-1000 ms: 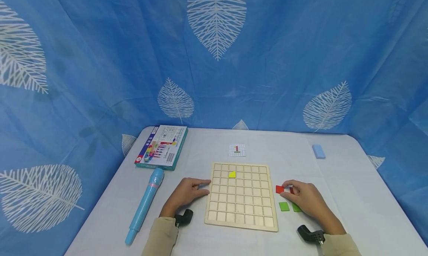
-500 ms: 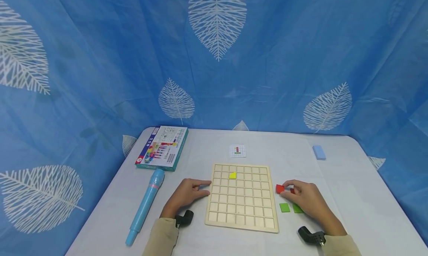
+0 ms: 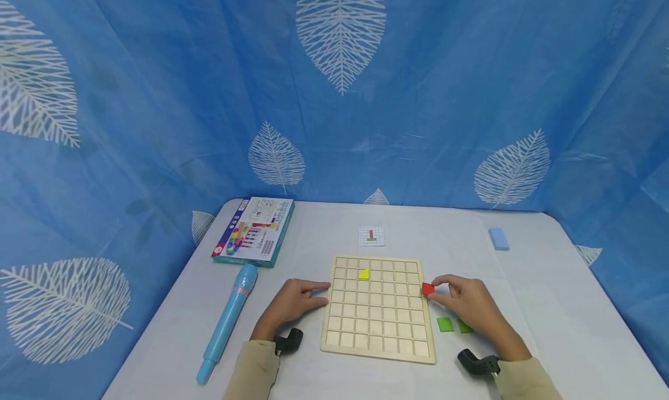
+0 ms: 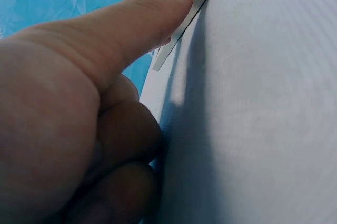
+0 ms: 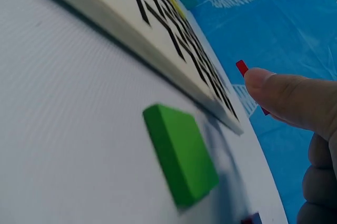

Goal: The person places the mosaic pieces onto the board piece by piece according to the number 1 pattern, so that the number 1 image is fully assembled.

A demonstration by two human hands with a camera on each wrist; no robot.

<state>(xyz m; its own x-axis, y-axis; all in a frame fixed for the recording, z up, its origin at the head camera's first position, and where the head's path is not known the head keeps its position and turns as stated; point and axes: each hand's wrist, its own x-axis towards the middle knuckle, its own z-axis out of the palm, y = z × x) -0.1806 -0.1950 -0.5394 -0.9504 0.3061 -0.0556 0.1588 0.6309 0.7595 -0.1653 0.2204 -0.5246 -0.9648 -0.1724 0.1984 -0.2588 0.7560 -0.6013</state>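
Note:
In the head view my right hand [image 3: 468, 303] pinches a red square tile [image 3: 427, 289] between thumb and index finger, at the right edge of the wooden grid board [image 3: 374, 327]. The right wrist view shows this tile edge-on, raised off the table. My left hand [image 3: 292, 302] touches the board's left edge with its extended thumb and index finger; its other fingers are curled in the left wrist view. A yellow piece [image 3: 363, 274] sits in a cell near the board's top. Beside the right hand lie two green tiles [image 3: 445, 324], one partly covered. Another red piece [image 5: 251, 219] barely shows in the right wrist view.
A small pattern card [image 3: 371, 235] lies beyond the board. Left of it are a printed box [image 3: 256, 230] and a light-blue tube-shaped object [image 3: 228, 323]. A pale blue block [image 3: 499, 238] lies at the back right. A blue leaf-patterned curtain [image 3: 418, 98] surrounds the white table.
My right hand has lifted the red tile and moved it left to the board's right edge. The left hand keeps its place.

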